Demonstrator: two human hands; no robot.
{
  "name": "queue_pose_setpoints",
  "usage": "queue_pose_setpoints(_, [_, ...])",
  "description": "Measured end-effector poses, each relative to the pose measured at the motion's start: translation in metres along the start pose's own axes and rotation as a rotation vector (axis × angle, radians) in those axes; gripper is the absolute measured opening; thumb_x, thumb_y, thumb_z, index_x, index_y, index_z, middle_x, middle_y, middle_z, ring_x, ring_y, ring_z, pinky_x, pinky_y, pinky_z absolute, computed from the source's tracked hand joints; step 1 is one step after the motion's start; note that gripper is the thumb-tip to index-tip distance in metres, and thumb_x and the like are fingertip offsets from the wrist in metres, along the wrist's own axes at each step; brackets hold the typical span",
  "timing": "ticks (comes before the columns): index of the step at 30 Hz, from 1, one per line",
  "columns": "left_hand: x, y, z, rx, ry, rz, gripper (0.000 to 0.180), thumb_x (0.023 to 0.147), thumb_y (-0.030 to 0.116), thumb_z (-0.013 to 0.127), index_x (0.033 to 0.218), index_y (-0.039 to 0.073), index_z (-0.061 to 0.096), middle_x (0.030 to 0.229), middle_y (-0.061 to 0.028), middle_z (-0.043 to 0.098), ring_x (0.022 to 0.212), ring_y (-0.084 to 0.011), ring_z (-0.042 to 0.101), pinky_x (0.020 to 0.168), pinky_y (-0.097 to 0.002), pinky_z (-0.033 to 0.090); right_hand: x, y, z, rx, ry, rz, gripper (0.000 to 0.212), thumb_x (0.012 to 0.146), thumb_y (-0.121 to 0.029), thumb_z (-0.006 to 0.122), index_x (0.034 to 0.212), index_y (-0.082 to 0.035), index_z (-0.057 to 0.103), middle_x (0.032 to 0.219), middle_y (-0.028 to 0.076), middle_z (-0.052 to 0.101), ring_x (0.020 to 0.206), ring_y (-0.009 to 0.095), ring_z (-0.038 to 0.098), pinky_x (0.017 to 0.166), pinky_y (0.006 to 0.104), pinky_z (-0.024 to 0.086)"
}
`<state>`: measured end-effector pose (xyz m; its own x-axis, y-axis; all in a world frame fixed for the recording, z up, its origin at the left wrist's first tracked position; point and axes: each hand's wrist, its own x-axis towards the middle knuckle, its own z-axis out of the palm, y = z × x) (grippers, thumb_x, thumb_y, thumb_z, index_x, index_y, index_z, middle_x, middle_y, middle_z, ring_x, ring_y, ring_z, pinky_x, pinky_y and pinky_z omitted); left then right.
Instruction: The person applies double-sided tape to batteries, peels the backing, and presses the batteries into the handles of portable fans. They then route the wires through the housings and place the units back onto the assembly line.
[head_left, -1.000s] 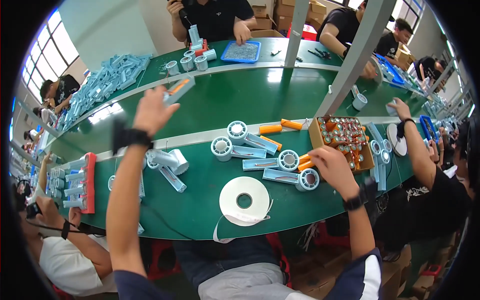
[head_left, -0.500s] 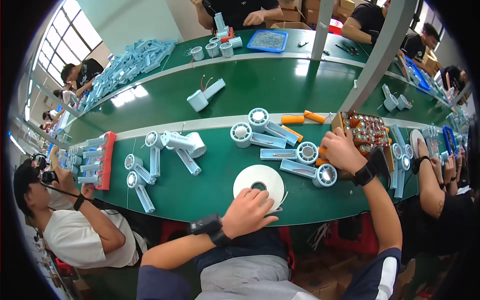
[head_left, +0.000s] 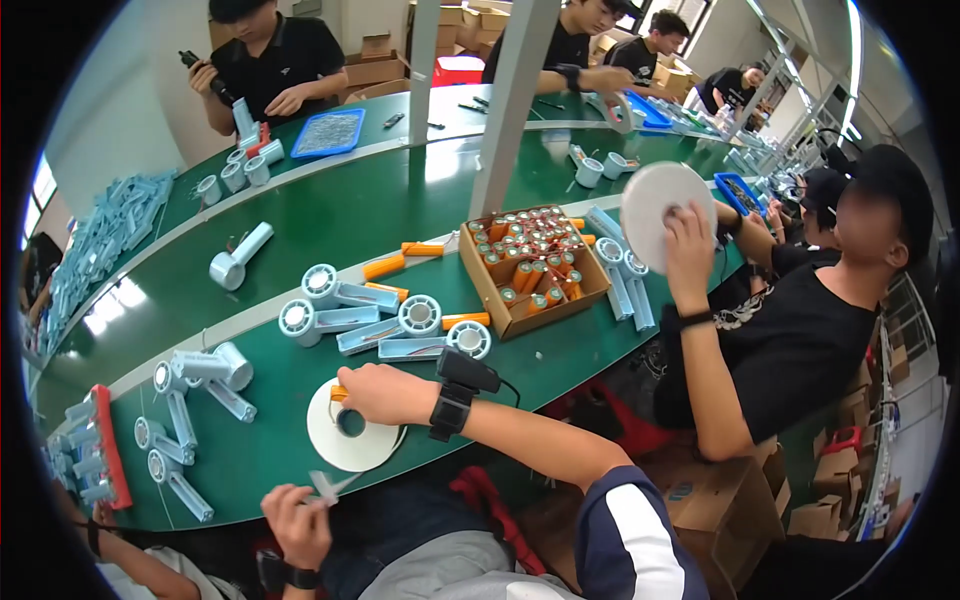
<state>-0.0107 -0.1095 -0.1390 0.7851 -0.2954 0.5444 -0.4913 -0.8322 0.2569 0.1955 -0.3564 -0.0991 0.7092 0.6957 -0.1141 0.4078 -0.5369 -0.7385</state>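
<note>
My right hand (head_left: 388, 395) is closed on an orange cylindrical battery (head_left: 338, 394), whose end shows past the fingers. It hovers over a roll of white tape (head_left: 330, 447) lying flat near the table's front edge. Off the edge, lower left of the roll, my left hand (head_left: 298, 522) pinches a short whitish strip of tape (head_left: 324, 487). Beyond the roll lie several light blue fan-shaped housings with handles (head_left: 420, 316), some with orange batteries (head_left: 384, 266) beside them.
A cardboard box of orange batteries (head_left: 535, 322) stands farther right. More blue housings (head_left: 180, 415) and a red rack (head_left: 112, 450) are at left. A co-worker at right holds up a white roll (head_left: 650, 210). A grey post (head_left: 512, 120) rises beyond the box.
The view has swung right. My right hand has come from the battery box to above the tape roll, carrying a battery. My left hand has left the roll and now holds a strip.
</note>
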Motion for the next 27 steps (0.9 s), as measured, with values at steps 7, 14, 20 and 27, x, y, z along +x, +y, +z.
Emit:
queue_pose_setpoints(7, [0.041, -0.012, -0.077, -0.126, -0.263, -0.416, 0.043, 0.071, 0.003, 0.075, 0.114, 0.005, 0.067, 0.122, -0.0115, 0.065, 0.112, -0.0335, 0.057, 0.099, -0.0421, 0.042, -0.095, -0.007, -0.007, -0.016, 0.39, 0.056, 0.027, 0.094, -0.017, 0.065, 0.116, -0.004, 0.058, 0.097, 0.022, 0.067, 0.092, 0.041, 0.066, 0.078, 0.0495, 0.052])
queue_pose_setpoints(14, [0.119, -0.014, -0.009, -0.214, -0.694, 0.146, 0.069, 0.071, 0.014, 0.081, 0.135, 0.011, 0.057, 0.129, -0.0081, 0.063, 0.108, -0.0296, 0.059, 0.093, -0.0392, 0.047, -0.138, 0.008, -0.005, -0.675, 0.33, 0.169, 0.032, 0.085, -0.012, 0.072, 0.115, -0.006, 0.062, 0.099, 0.015, 0.068, 0.097, 0.035, 0.064, 0.077, 0.0437, 0.053])
queue_pose_setpoints(20, [0.113, -0.02, 0.019, -0.29, -0.542, 0.226, 0.075, 0.07, 0.015, 0.084, 0.138, 0.009, 0.054, 0.121, -0.0094, 0.064, 0.097, -0.031, 0.062, 0.085, -0.0388, 0.051, -0.142, 0.023, -0.021, -0.312, 0.295, -0.008, 0.033, 0.089, -0.01, 0.071, 0.12, -0.003, 0.06, 0.09, 0.008, 0.066, 0.084, 0.02, 0.064, 0.07, 0.0316, 0.051])
queue_pose_setpoints(27, [0.059, 0.008, -0.015, -0.392, -0.147, -0.047, 0.077, 0.065, 0.005, 0.085, 0.137, 0.001, 0.057, 0.114, -0.0138, 0.064, 0.097, -0.0324, 0.063, 0.083, -0.0408, 0.053, -0.113, -0.044, -0.007, 0.544, 0.166, 0.067, 0.032, 0.098, -0.009, 0.063, 0.127, 0.0, 0.052, 0.085, 0.003, 0.064, 0.077, 0.005, 0.056, 0.068, 0.0227, 0.046])
